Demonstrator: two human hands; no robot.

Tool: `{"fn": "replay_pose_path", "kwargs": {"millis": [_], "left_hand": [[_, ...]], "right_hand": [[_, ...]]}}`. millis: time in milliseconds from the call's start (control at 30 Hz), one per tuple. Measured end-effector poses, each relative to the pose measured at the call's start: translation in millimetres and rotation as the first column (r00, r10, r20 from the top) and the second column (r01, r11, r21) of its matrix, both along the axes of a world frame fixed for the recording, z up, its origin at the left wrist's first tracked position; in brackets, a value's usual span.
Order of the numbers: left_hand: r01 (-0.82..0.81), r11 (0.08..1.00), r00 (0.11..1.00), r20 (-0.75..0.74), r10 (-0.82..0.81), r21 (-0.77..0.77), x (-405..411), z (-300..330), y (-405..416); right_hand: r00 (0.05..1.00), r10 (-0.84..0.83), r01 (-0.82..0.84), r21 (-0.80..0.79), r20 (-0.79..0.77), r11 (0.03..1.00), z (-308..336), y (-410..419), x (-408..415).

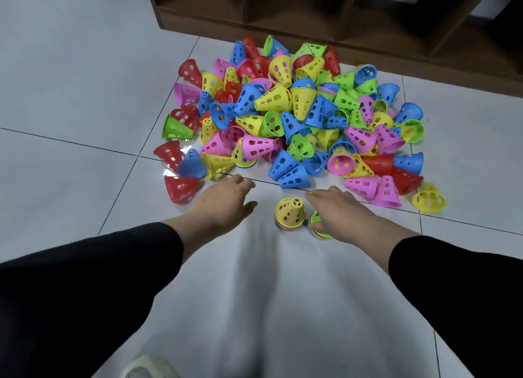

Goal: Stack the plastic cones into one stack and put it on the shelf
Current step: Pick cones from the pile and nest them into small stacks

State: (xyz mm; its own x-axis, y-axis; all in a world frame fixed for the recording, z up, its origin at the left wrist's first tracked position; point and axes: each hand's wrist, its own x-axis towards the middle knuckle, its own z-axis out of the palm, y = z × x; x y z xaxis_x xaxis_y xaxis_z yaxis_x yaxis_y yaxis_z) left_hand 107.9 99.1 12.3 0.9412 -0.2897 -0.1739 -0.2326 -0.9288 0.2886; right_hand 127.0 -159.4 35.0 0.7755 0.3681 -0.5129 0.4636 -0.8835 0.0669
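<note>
On pale floor tiles [70, 100] before the shelf [353, 18], we keep two short stacks: a yellow-topped stack [290, 212] between our hands, another stack [317, 230] under the right hand [339, 210]. Both hands' fingers spread empty; the left hand [223, 199] nears the loose cones [283, 108].

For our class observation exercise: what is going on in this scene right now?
A person in black sleeves reaches over a white tiled floor towards a big heap of loose cones. A short stack topped by a yellow cone stands upright nearby. The right hand hovers over a second small stack; the left hand is open and empty. The wooden shelf behind holds no cones in view.
</note>
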Motion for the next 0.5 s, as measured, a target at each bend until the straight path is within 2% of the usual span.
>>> {"fn": "replay_pose_path", "kwargs": {"millis": [67, 133, 233, 367, 500], "left_hand": [[-0.025, 0.997, 0.999, 0.035, 0.023, 0.069, 1.3, -2.8, 22.2], [-0.073, 0.988, 0.995, 0.071, 0.063, 0.138, 2.9, -7.0, 44.6], [-0.21, 0.957, 0.975, 0.115, 0.19, 0.199, 6.6, -17.8, 73.5], [-0.383, 0.899, 0.921, 0.163, 0.354, 0.214, 8.4, -38.4, 103.0], [-0.46, 0.865, 0.887, 0.066, 0.456, 0.199, 5.8, -55.1, 117.2]], "right_hand": [[0.997, -0.041, 0.037, 0.056, 0.064, 0.998, -1.1, 0.7, 1.8], [0.98, -0.156, 0.131, 0.186, 0.126, 0.974, 1.0, 3.9, 5.6], [0.93, -0.364, 0.335, 0.308, 0.043, 0.891, -3.5, 7.1, 18.5], [0.846, -0.53, 0.519, 0.312, -0.057, 0.796, -13.2, 14.8, 44.3], [0.803, -0.577, 0.595, 0.258, -0.147, 0.762, -16.2, 29.1, 56.4]]}}
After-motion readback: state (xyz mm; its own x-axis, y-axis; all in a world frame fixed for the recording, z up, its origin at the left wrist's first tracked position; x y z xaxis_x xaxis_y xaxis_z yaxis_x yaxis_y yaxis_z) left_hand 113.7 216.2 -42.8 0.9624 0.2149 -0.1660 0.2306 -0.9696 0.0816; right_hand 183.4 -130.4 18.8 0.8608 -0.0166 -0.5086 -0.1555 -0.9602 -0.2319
